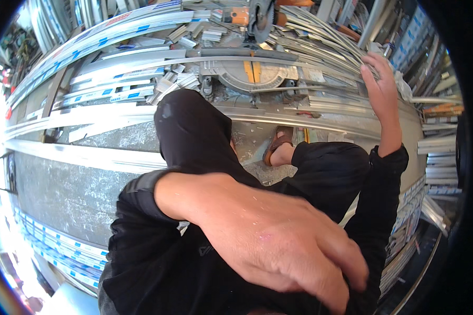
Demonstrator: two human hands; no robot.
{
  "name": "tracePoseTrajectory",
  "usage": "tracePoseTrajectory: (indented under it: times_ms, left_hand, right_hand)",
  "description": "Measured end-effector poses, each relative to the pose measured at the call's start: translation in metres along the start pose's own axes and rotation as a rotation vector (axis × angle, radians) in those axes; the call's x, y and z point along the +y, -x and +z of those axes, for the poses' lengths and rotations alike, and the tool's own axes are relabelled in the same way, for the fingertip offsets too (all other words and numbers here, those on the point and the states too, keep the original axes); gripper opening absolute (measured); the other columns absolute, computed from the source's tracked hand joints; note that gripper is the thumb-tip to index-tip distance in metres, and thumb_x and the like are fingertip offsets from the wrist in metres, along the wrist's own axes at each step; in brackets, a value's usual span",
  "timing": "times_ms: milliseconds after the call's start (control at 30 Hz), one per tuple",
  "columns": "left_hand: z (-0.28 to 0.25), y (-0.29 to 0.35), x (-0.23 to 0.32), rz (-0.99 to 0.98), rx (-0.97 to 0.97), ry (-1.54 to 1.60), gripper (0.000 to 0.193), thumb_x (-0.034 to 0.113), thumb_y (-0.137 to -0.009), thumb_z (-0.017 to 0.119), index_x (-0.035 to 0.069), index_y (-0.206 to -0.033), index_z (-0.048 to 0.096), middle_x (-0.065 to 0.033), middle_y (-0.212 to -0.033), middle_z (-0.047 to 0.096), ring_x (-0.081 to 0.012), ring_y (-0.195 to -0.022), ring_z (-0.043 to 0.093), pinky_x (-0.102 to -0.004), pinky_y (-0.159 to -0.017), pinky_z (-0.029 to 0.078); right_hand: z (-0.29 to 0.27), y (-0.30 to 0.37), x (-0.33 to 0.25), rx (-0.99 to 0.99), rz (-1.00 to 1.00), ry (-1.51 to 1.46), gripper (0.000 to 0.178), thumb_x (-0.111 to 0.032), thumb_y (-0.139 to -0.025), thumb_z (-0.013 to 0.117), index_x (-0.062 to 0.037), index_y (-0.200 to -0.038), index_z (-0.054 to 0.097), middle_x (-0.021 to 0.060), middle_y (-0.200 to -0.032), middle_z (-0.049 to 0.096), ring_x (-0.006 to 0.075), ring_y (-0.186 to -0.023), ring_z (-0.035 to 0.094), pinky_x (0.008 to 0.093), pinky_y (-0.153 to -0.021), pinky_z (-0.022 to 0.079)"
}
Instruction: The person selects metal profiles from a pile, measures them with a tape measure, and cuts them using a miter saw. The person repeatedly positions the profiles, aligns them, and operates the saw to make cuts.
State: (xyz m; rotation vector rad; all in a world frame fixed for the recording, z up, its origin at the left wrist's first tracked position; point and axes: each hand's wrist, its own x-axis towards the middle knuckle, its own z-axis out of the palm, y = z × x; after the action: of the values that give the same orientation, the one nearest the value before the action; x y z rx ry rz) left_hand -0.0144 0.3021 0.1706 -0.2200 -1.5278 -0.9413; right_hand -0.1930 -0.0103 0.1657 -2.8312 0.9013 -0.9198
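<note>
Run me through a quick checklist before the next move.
1. Left hand away from the saw head: ok, it is in front of the body.
2. Right hand away from the saw head: ok, it is off to the right.
3. Right hand's grip on the metal strips near it: cannot tell.
4. Saw blade stopped: cannot tell from one still.
5. Offcuts cleared from beside the saw base: not ok, loose pieces lie to its left.
6. Visible foot fully covered: not ok, it wears an open sandal.
</note>
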Motion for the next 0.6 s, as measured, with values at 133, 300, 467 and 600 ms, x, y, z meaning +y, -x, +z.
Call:
tracePoseTrajectory:
  times_ms: [133, 300, 467, 600]
  left_hand:
    - [-0.164, 0.045, 0.048, -0.933, -0.309, -0.594, 0.047, 0.037, -0.099, 0.068, 0.005, -0.133, 0.066, -0.0168, -0.121, 0.071, -0.0302, -0.103, 0.072, -0.0419, -0.088, 0.059]
    - [-0.405, 0.140, -0.004, -1.724, 0.043, -1.194, 0.047, 0.043, -0.094, 0.068, 0.000, -0.111, 0.075, -0.0189, -0.101, 0.077, -0.0330, -0.093, 0.073, -0.0418, -0.086, 0.056]
    - [-0.518, 0.259, -0.067, -2.136, 0.053, -1.343, 0.082, 0.069, -0.082, 0.071, 0.002, -0.129, 0.069, -0.0236, -0.134, 0.067, -0.0403, -0.125, 0.062, -0.0481, -0.107, 0.047]
    - [-0.534, 0.313, -0.090, -2.169, 0.053, -1.418, 0.087, 0.073, -0.084, 0.064, 0.002, -0.134, 0.066, -0.0225, -0.135, 0.066, -0.0388, -0.129, 0.061, -0.0477, -0.111, 0.045]
  right_hand:
    - [0.075, -0.079, 0.029, -0.019, -0.027, -0.013, 0.052, -0.040, -0.101, 0.061, 0.0016, -0.132, 0.064, 0.0223, -0.141, 0.060, 0.0364, -0.134, 0.055, 0.0404, -0.113, 0.041]
    - [0.185, -0.215, 0.067, 0.123, -0.191, 0.102, 0.063, -0.048, -0.099, 0.059, 0.0048, -0.132, 0.061, 0.0248, -0.132, 0.063, 0.0395, -0.126, 0.059, 0.0435, -0.108, 0.044]
    - [0.247, -0.300, 0.088, -0.102, -0.034, 0.062, 0.057, -0.052, -0.101, 0.054, 0.0015, -0.111, 0.069, 0.0286, -0.104, 0.069, 0.0481, -0.101, 0.064, 0.0531, -0.088, 0.049]
    - [0.251, -0.300, 0.093, -0.171, 0.020, -0.012, 0.057, -0.054, -0.100, 0.056, -0.0019, -0.088, 0.074, 0.0222, -0.090, 0.069, 0.0427, -0.090, 0.066, 0.0506, -0.081, 0.048]
